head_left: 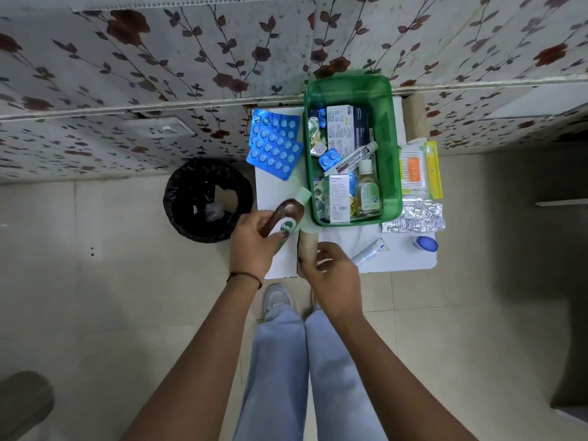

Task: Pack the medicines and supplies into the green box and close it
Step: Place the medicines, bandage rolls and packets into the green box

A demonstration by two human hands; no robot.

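The green box stands open on a small white table and holds cartons, blister strips, a tube and a clear bottle. My left hand grips a brown antiseptic bottle with a white cap, just left of the box's near corner. At the table's front edge my right hand rests with fingers loosely curled on a beige object that I cannot identify. Blue blister packs lie left of the box. Cotton buds, silver strips, a white tube and a small blue-capped jar lie to the right.
A round bin with a black liner stands on the tiled floor left of the table. A floral-patterned wall rises behind. My legs and shoes are below the table's front edge.
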